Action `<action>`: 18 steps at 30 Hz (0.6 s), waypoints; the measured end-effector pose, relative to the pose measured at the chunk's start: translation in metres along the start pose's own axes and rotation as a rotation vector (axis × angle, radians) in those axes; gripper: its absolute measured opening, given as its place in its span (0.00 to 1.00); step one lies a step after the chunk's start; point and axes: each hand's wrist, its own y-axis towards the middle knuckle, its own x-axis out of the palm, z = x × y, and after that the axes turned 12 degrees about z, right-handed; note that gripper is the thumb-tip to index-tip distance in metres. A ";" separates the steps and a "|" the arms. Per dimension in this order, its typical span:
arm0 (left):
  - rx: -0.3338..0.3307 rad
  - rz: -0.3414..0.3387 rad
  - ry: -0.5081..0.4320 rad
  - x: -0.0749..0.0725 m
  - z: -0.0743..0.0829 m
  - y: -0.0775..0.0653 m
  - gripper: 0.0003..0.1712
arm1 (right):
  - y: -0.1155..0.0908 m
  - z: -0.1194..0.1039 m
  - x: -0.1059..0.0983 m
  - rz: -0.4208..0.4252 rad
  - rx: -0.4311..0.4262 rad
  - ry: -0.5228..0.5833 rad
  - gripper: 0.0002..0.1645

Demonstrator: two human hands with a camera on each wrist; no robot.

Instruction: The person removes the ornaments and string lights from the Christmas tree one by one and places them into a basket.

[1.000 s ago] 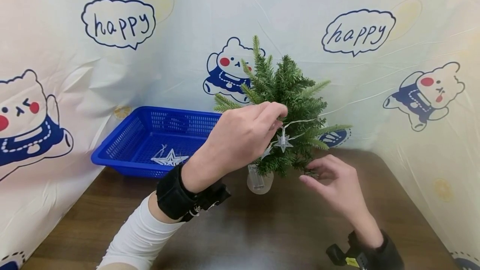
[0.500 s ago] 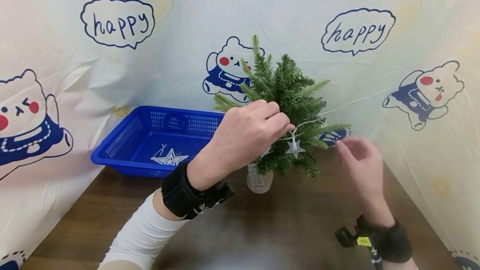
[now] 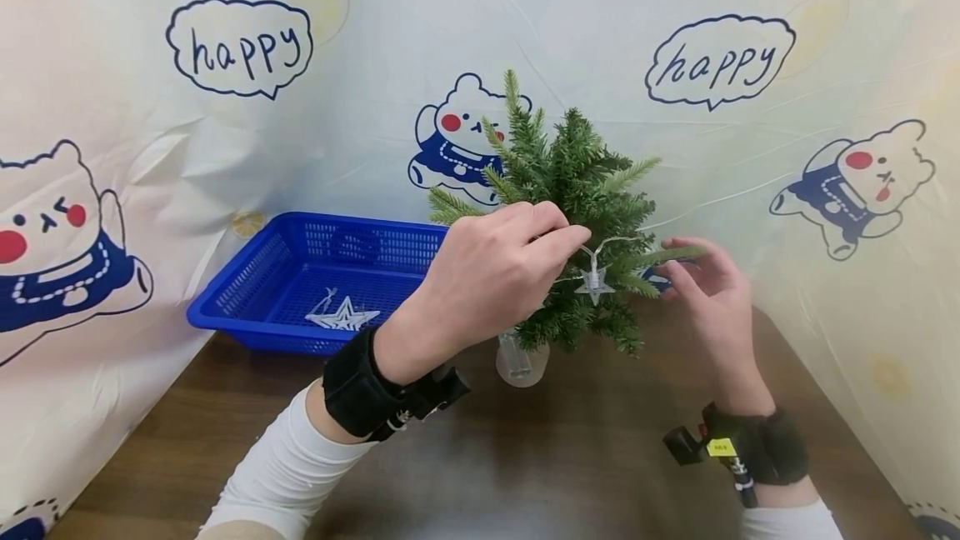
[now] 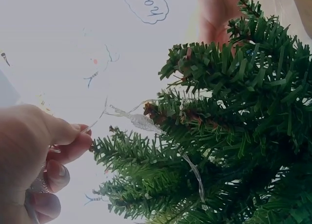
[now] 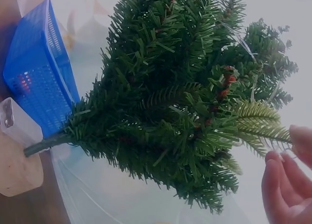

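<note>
Star string-light (image 3: 596,282), pinched by left hand (image 3: 502,269); best drawn lightly taut. Right hand (image 3: 712,294), three o'clock of artificial fir (image 3: 588,190): grip indeterminable.

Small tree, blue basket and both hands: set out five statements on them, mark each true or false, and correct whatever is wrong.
1. The blue basket stands to the left of the small tree in the head view. True.
2. The blue basket holds a red ball. False: a white star ornament lies in it.
3. The left hand pinches the thin wire. True.
4. The small tree lies on its side. False: it stands upright on the table.
5. The right hand is inside the blue basket. False: it is at the tree's right side, by a branch.
</note>
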 end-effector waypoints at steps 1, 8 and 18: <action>-0.002 0.003 -0.001 0.000 0.000 0.000 0.16 | -0.001 0.000 0.000 0.001 -0.004 0.008 0.18; -0.036 0.012 -0.019 0.001 -0.002 -0.002 0.11 | -0.010 0.001 0.004 0.102 -0.018 0.072 0.11; -0.118 -0.059 0.045 -0.005 -0.005 -0.005 0.12 | -0.032 0.006 0.012 0.172 -0.269 0.169 0.13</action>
